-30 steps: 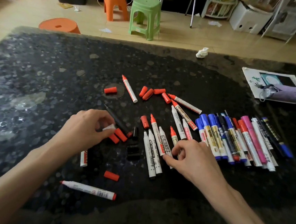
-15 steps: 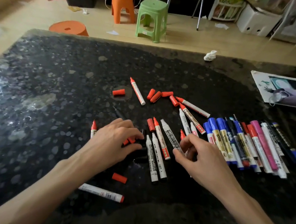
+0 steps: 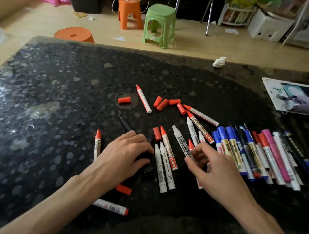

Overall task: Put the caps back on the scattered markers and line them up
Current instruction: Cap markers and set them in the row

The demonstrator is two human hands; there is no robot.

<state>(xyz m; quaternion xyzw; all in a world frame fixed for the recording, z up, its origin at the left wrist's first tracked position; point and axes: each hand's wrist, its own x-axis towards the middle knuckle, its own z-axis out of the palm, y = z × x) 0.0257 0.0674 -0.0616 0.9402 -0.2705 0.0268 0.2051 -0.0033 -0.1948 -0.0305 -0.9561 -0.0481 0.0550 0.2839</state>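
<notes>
— What lies on the table (image 3: 58, 88)?
— A capped row of markers (image 3: 259, 155) toward its right edge; uncapped ones (image 3: 162, 166) scattered mid-table.
— And the hands?
— The left hand (image 3: 123, 157) curls over black caps (image 3: 147, 173); whether it grips one is hidden. The right hand (image 3: 218, 172) pinches a red marker (image 3: 190, 145) between thumb and fingers. Red caps (image 3: 162, 104) lie farther back.

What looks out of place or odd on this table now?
Uncapped markers lie askew mid-table, such as one red-tipped marker, with loose red caps scattered beside it. A crumpled white tissue sits near the far edge of the table, unrelated to the markers.
</notes>
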